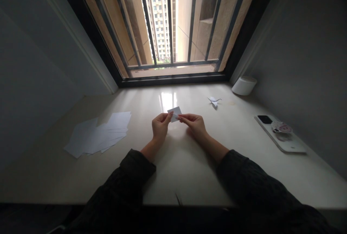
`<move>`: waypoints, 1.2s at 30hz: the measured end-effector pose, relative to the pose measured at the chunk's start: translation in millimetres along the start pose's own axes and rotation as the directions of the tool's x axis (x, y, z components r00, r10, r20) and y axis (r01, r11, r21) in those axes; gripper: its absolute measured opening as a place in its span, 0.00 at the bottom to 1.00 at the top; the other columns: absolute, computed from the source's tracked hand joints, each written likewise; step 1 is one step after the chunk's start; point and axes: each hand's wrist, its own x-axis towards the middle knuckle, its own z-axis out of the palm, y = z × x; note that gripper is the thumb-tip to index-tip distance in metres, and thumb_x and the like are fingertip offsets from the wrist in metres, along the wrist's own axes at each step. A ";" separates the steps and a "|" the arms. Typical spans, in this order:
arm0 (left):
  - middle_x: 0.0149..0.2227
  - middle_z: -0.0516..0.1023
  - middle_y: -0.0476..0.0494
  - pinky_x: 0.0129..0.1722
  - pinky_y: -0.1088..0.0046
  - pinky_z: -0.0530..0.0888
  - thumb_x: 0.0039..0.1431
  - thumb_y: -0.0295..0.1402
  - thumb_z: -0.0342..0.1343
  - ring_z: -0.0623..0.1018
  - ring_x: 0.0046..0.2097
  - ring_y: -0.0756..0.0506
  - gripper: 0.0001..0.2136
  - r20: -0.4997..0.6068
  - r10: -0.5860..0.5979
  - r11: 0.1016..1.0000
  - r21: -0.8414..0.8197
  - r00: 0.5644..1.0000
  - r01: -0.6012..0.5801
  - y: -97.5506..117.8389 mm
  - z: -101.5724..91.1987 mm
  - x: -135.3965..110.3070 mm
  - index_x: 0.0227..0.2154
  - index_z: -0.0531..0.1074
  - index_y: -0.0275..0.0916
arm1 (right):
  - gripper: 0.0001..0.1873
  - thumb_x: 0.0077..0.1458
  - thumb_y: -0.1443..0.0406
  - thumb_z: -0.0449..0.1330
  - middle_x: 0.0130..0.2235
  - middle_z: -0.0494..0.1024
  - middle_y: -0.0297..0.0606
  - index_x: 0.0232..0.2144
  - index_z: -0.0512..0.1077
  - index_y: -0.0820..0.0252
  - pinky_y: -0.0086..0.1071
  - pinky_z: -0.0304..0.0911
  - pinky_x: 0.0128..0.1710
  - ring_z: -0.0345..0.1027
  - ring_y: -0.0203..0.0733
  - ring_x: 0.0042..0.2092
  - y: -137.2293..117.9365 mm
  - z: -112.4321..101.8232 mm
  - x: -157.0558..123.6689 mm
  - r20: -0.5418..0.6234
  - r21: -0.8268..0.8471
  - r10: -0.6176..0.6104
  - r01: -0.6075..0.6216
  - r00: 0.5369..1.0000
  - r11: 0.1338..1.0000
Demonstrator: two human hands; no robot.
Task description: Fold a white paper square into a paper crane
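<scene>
Between both hands, just above the pale sill, is a small folded piece of white paper point(175, 111). My left hand point(160, 126) pinches its left side between thumb and fingers. On the right side, my right hand point(195, 122) grips the paper with thumb and forefinger near its lower corner. The fingertips cover part of the paper, so its folds are hard to make out. Beyond my right hand lies a folded paper crane point(214, 101).
Loose white paper sheets point(100, 132) lie spread at the left. At the right rests a white phone point(284, 138) with a round grip on its back. A white cylindrical object point(244, 85) stands against the right wall. Behind the sill point(184, 169) is a barred window point(173, 28).
</scene>
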 end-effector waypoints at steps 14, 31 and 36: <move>0.32 0.78 0.45 0.36 0.71 0.73 0.46 0.38 0.65 0.77 0.34 0.48 0.11 0.139 0.047 0.992 -0.125 0.989 -0.029 -4.8 -1.6 4.2 0.31 0.76 0.37 | 0.15 0.34 0.57 0.71 0.29 0.81 0.39 0.28 0.80 0.57 0.38 0.68 0.38 0.74 0.42 0.32 -1.7 -0.1 1.1 -0.070 0.057 0.013 -0.010 0.997 0.998; 0.31 0.80 0.44 0.36 0.72 0.73 0.42 0.37 0.67 0.77 0.34 0.49 0.11 0.080 -0.135 0.960 -0.237 0.988 0.151 0.0 1.3 2.6 0.27 0.77 0.36 | 0.12 0.34 0.61 0.72 0.28 0.81 0.37 0.27 0.80 0.54 0.36 0.64 0.36 0.70 0.38 0.30 0.3 2.7 1.2 -0.068 0.165 0.034 -0.022 0.997 0.986; 0.30 0.80 0.45 0.35 0.73 0.72 0.41 0.36 0.67 0.77 0.33 0.50 0.11 0.083 -0.152 0.958 -0.235 0.985 0.167 -1.4 1.4 3.7 0.27 0.77 0.37 | 0.12 0.33 0.61 0.72 0.26 0.80 0.36 0.27 0.80 0.54 0.34 0.61 0.33 0.66 0.36 0.28 3.8 1.8 3.0 -0.057 0.181 0.058 -0.047 0.997 0.982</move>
